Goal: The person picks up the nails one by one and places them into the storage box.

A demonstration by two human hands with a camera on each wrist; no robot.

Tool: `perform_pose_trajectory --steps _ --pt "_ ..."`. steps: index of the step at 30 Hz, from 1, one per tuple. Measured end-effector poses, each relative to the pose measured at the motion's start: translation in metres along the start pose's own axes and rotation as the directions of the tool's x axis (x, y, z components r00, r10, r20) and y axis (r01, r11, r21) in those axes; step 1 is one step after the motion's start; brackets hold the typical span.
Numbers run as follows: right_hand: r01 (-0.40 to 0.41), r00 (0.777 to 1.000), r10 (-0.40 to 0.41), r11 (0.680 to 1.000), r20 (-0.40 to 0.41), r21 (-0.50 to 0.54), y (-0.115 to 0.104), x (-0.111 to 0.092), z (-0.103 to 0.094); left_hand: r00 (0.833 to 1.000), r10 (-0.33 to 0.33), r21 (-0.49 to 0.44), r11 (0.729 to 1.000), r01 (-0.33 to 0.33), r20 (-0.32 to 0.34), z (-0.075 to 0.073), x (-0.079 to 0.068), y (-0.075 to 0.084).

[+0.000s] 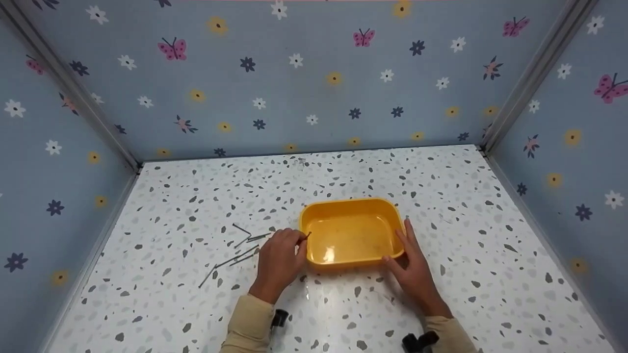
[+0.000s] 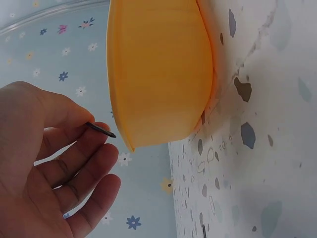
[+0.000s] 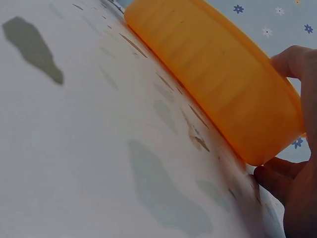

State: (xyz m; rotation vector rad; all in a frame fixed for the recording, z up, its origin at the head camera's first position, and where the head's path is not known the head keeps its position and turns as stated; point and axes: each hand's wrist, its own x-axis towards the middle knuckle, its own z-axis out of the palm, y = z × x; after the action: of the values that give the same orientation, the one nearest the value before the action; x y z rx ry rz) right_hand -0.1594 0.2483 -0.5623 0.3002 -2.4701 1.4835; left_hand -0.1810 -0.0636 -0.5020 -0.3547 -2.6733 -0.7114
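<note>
At the left rim of a rectangular yellow tray (image 1: 351,239), the left hand (image 1: 279,261) pinches one nail (image 2: 102,130) between its fingers; the right hand (image 1: 413,272) grips the near right corner. Loose nails (image 1: 237,257) lie leftward on the tabletop (image 1: 167,211).

The tub (image 1: 351,233) sits on the surface (image 1: 196,196), with a wall (image 1: 314,90) behind it. Nails (image 1: 237,256) lie left of the tub. The left hand (image 1: 280,255), with one nail (image 2: 101,130), is in between. The right hand (image 1: 412,269) touches the tub's right end.

Perhaps a booth: floral panels (image 1: 314,90) around a speckled tabletop (image 1: 171,206)
</note>
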Motion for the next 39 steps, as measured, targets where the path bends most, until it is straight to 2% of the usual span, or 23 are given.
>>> perform_pose_trajectory --steps 16,24,31,39 --pt "-0.041 0.999 0.043 0.996 0.022 -0.075 0.002 -0.001 0.001 0.998 0.064 0.015 0.998 -0.064 -0.015 0.003 0.005 0.005" --pt "-0.065 0.997 0.066 0.998 0.031 -0.021 0.0 -0.001 0.0 0.99 0.126 0.008 0.992 -0.126 -0.057 0.007 0.009 0.01" --pt "-0.059 0.998 0.06 0.997 0.023 -0.058 0.001 -0.001 0.0 0.99 0.136 -0.006 0.991 -0.136 -0.044 0.011 0.012 0.017" --pt "-0.079 0.996 0.081 0.995 0.028 -0.063 0.0 -0.002 -0.001 0.987 0.155 0.025 0.988 -0.154 -0.034 0.019 0.016 0.027"
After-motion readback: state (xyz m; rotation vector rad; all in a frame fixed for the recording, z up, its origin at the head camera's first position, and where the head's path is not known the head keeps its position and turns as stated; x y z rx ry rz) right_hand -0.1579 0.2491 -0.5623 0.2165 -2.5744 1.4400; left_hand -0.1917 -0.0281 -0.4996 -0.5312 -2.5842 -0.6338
